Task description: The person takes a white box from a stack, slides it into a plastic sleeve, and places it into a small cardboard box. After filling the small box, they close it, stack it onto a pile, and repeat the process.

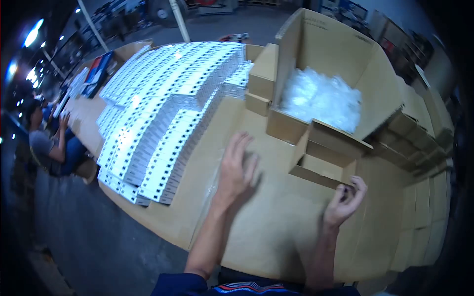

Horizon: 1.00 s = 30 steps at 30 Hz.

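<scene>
My left hand (236, 165) hovers over the brown cardboard-covered table (266, 227), fingers apart and nothing in them. To the right, my right hand (345, 202) is raised with curled, separated fingers beside the near right corner of a small open cardboard box (316, 176). That box looks empty inside and leans against a large open carton (340, 39) that holds clear plastic bags (321, 98). Left of my left hand, long stacked rows of small white boxes (168, 143) with dark square marks cover the table.
Closed brown boxes (263, 71) stand between the white rows and the large carton. More cardboard boxes (424, 212) are stacked along the right side. A seated person (47, 138) is at the table's far left, near a blue tray (98, 74).
</scene>
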Available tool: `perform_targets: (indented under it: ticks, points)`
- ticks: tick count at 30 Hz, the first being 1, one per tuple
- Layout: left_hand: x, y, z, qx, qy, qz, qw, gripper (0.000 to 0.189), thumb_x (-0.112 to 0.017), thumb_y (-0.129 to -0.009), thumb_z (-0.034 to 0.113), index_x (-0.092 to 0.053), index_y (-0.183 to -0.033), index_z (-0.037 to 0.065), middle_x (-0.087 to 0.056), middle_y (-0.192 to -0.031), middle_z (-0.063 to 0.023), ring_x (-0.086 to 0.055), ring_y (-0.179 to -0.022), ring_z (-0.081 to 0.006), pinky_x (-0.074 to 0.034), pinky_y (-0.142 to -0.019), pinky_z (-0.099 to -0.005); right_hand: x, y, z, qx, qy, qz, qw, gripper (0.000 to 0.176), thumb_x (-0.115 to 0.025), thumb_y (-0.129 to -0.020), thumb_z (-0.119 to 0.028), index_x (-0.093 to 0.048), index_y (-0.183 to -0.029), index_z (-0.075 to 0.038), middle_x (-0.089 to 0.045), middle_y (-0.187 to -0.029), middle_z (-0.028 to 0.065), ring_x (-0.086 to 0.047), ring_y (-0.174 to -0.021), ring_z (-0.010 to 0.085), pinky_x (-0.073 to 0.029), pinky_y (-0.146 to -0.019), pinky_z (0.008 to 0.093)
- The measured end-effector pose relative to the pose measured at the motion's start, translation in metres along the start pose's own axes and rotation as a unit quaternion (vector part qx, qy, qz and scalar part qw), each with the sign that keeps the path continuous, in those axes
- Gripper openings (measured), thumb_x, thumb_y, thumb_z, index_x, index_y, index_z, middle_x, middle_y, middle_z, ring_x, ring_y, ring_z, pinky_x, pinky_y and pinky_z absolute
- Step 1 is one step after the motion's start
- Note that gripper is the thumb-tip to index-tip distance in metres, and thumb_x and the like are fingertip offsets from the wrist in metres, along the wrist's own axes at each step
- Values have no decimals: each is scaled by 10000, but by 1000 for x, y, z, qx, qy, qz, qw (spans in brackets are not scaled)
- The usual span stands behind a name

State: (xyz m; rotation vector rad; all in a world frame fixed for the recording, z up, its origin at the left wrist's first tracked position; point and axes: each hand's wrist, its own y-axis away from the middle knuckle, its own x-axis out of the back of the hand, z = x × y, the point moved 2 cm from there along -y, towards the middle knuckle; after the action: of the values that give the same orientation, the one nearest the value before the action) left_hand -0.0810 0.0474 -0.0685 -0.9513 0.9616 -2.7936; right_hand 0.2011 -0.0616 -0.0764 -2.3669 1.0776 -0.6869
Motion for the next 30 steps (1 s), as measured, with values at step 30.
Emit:
perform_targets:
  ticks: [30]
  points:
    - [103, -35, -54, -52, -175, 183, 966, 361, -729, -743, -123, -688, -1059, 46, -575, -1240, -167, -537, -1279, -421, -457, -1056, -516, -251, -36, -142, -132, -215, -551, 795, 791, -606, -1021, -231, -131, -1649, -158, -467, -1403, 249, -573, -1177, 345, -511, -1038, 483]
